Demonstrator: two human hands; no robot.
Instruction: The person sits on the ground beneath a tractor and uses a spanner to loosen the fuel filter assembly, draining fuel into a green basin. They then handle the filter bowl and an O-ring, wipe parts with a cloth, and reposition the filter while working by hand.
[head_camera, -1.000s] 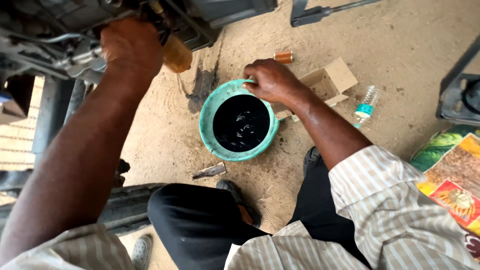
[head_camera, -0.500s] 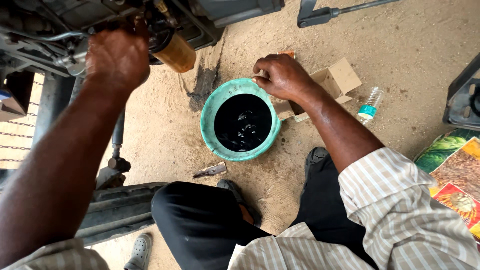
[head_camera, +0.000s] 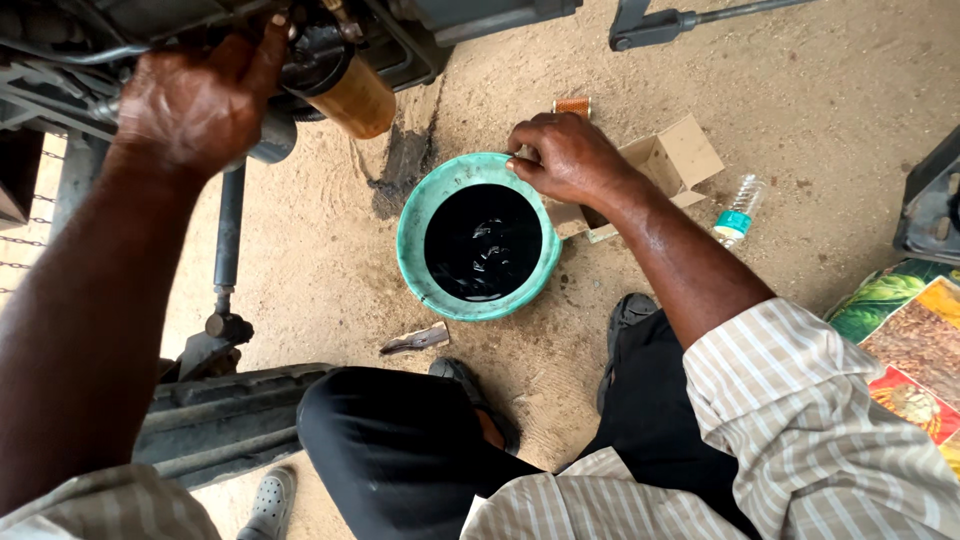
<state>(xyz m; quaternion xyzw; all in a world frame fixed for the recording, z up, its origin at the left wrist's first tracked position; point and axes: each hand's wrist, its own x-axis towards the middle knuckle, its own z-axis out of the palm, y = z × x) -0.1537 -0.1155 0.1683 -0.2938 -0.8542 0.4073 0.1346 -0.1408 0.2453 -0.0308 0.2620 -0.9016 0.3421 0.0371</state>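
Grip, left: left hand (head_camera: 200, 95) is raised at 11 o'clock, fingers curled against the dark machine underside (head_camera: 130, 30) just beside the tan filter (head_camera: 350, 95); whether they clamp a part cannot be told.
Grip, right: right hand (head_camera: 565, 155) pinches the rim of the basin (head_camera: 415, 215) at the basin's 1 o'clock, fingers closed on the edge.
Basin: green, round, on the sandy ground (head_camera: 800, 110) at centre, filled with black oil that shows glints.
Change: against the picture a second ago, the left hand has shifted left, from 12 toward 11 o'clock, and now covers the fitting beside the filter; the right hand has stayed on the basin's rim, and the basin has kept its place next to the box.
Hidden: left fingertips are lost among the dark parts; the filter's top is tucked into its mount; the machine is cut off by the top edge. The right thumb is covered by the knuckles.
Unclear: a small flat dark scrap (head_camera: 415, 340) lies at the basin's 7 o'clock, its kind not readable.
Box: open brown carton (head_camera: 675, 155) at the basin's 2 o'clock, partly behind the right wrist.
Orange piece: small ribbed cylinder (head_camera: 572, 105) at 12 o'clock of the right hand.
Bottle: clear plastic, teal label band (head_camera: 738, 210), lying at 3 o'clock of the box.
Sack: printed sheet in green, yellow and red (head_camera: 910, 340) at the right edge, cut off.
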